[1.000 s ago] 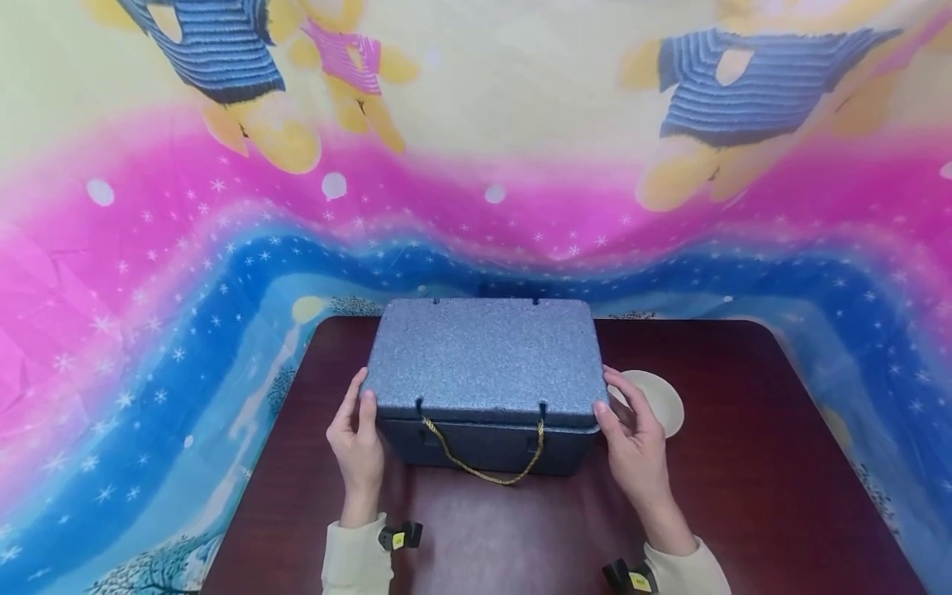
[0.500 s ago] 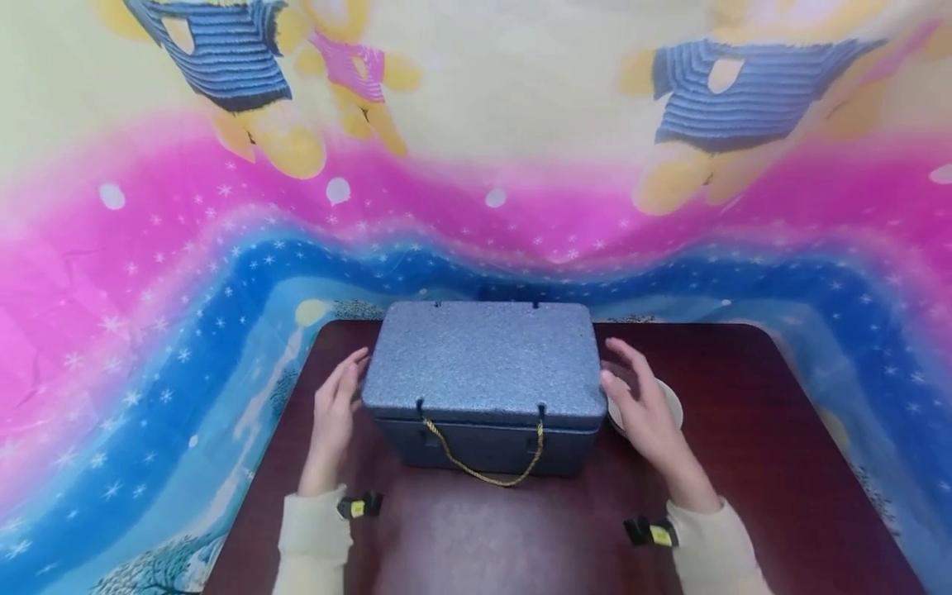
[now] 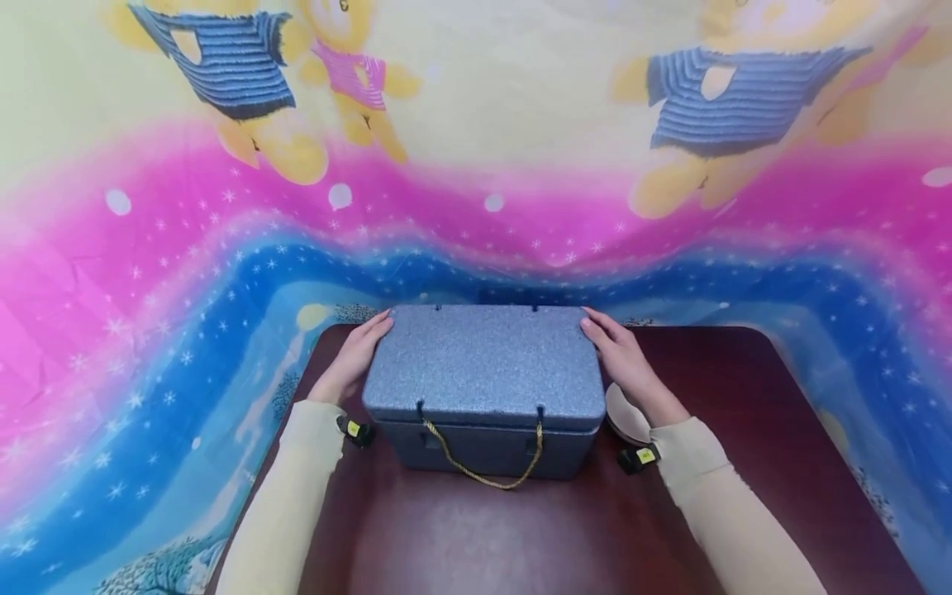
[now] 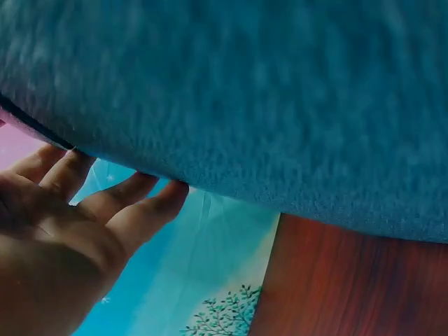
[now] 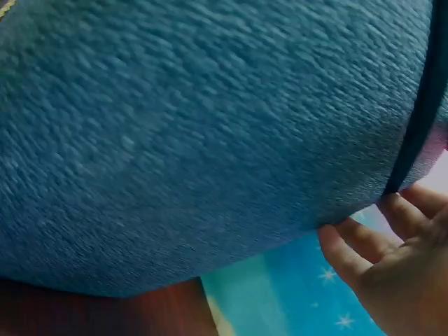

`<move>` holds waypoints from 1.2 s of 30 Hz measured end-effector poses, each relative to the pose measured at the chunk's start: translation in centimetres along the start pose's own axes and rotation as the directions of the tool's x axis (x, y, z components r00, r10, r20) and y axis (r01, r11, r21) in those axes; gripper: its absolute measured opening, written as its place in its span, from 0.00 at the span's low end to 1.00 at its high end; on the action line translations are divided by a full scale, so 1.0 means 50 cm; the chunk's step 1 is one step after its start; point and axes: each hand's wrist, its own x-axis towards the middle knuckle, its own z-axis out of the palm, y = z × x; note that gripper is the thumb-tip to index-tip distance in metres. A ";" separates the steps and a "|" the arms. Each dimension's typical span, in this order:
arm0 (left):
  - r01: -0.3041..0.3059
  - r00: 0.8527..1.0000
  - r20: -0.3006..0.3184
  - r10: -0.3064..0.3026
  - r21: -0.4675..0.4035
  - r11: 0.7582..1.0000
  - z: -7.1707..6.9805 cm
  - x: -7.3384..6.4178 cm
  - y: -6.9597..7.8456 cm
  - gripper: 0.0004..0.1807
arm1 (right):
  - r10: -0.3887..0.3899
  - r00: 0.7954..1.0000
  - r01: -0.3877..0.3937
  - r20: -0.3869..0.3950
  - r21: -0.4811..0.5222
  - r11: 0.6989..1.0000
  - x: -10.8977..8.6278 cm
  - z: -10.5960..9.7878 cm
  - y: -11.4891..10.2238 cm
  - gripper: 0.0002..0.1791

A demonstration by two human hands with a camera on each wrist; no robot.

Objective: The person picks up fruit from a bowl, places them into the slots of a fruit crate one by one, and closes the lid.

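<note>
A grey-blue foam cooler box (image 3: 483,450) stands on the table with its lid (image 3: 483,364) on. From two slots in the lid's near edge hangs a gold rope handle (image 3: 509,487). My left hand (image 3: 357,351) touches the lid's far left corner, fingers stretched forward. At the far right corner, my right hand (image 3: 623,357) rests against the lid the same way. In the left wrist view, fingertips (image 4: 175,192) meet the foam edge close to the dark seam. The right wrist view shows fingertips (image 5: 332,234) at the foam edge near the seam there too.
A white dish (image 3: 623,413) stands right of the box, partly hidden under my right forearm. The dark red table (image 3: 773,430) has rounded far corners. A printed cloth (image 3: 491,240) with bears hangs behind and along both sides.
Both hands left the lid's near side edges, spread apart, then moved forward to its far corners. The box stays in place and the lid stays on.
</note>
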 end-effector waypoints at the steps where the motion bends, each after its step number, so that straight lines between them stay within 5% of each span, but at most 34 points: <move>1: 0.004 1.000 -0.001 -0.004 0.001 1.000 0.001 0.000 -0.002 0.35 | 0.004 1.000 -0.004 -0.005 -0.007 1.000 -0.001 0.003 0.002 0.39; 21: -0.010 1.000 -0.012 0.010 -0.032 0.999 0.010 -0.030 -0.018 0.38 | 0.019 1.000 -0.019 -0.003 0.038 0.999 -0.032 0.020 0.010 0.38; 30: -0.091 0.996 -0.011 0.091 0.002 0.996 0.012 -0.022 -0.012 0.32 | -0.034 0.999 0.035 -0.042 0.025 0.999 -0.031 0.010 0.003 0.33; 36: -0.016 1.000 0.008 0.016 -0.024 1.000 0.007 -0.027 -0.014 0.35 | 0.008 1.000 -0.008 0.007 -0.047 0.999 -0.021 0.009 -0.004 0.36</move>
